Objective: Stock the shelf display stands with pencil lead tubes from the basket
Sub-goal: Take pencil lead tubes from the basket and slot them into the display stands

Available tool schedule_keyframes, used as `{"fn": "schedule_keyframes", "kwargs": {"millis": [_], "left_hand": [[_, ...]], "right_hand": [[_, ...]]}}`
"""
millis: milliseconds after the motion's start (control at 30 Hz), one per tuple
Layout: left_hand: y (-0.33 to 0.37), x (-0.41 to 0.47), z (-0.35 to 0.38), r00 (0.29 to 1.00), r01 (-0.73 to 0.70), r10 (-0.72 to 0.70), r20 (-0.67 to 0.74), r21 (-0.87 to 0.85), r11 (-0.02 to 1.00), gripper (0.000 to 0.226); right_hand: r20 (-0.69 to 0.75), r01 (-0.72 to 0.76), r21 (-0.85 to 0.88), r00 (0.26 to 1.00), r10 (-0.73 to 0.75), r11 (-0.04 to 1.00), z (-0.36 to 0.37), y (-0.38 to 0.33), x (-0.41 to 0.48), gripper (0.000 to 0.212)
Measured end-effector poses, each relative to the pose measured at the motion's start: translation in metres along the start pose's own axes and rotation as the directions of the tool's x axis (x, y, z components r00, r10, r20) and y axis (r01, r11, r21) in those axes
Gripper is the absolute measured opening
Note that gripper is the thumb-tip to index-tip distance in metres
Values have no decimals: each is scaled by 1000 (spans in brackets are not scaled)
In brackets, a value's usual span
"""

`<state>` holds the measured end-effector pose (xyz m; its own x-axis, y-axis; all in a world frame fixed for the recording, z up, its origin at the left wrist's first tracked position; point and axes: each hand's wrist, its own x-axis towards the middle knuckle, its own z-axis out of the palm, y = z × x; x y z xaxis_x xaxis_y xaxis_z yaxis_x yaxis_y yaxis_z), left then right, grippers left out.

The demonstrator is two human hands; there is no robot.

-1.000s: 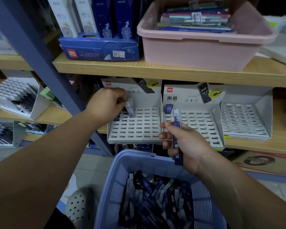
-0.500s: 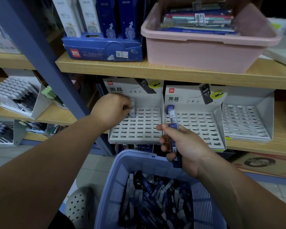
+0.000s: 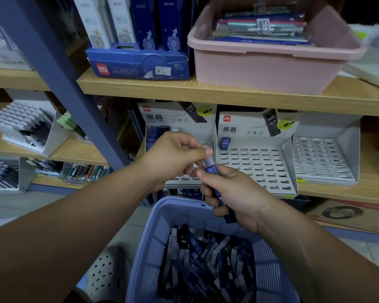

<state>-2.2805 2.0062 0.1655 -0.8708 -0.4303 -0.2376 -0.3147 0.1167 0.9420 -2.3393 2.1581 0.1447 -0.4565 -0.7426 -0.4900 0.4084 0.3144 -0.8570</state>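
A blue slotted basket (image 3: 162, 232) at the bottom holds several blue and black pencil lead tubes (image 3: 201, 259). My right hand (image 3: 234, 193) grips a bunch of blue tubes (image 3: 211, 168) upright above the basket. My left hand (image 3: 175, 156) pinches the clear top of one of those tubes. Behind my hands stand three white slotted display stands: the left stand (image 3: 179, 119) has several blue tubes at its top left, the middle stand (image 3: 256, 165) holds one blue tube (image 3: 225, 143), the right stand (image 3: 324, 158) holds none.
A pink tub (image 3: 267, 68) of pens and a blue box (image 3: 140, 64) sit on the wooden shelf (image 3: 206, 92) above. A grey-blue upright post (image 3: 59, 79) runs at the left, with more stationery displays (image 3: 24, 127) beyond it. A cardboard box (image 3: 348, 215) lies under the lower shelf.
My left hand has left the left stand and moved right and down to my right hand, where it now pinches the top of a tube. The tube it had stays in the stand.
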Motion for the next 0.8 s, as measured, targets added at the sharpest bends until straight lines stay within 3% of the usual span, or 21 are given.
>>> {"fn": "schedule_keyframes", "kwargs": {"millis": [167,300,400,533,667,800], "left_hand": [[-4,-1,-24,996,51,-66,-55,-227,973,8],[-8,-5,-36,993,55,-81,-90,-260,964,11],[-11,-7,-39,994,45,-75,-82,-318,947,17],[-12,-5,-41,985,-8,-71,-154,-458,889,16],[-13,-1,-46,962,-96,7,-271,-317,944,14],[-19,10,-63,894,-214,253,-369,143,966,16]], "right_hand": [[-110,55,59,993,-48,997,-4,-3,2,16],[-264,129,172,961,-80,977,-10,-9,6,10],[-308,157,157,946,-103,975,-8,-8,8,3],[-292,150,118,950,-110,982,-2,-5,11,9],[-260,78,25,963,-69,997,5,-1,14,7],[-325,18,85,946,10,996,6,-1,16,20]]}}
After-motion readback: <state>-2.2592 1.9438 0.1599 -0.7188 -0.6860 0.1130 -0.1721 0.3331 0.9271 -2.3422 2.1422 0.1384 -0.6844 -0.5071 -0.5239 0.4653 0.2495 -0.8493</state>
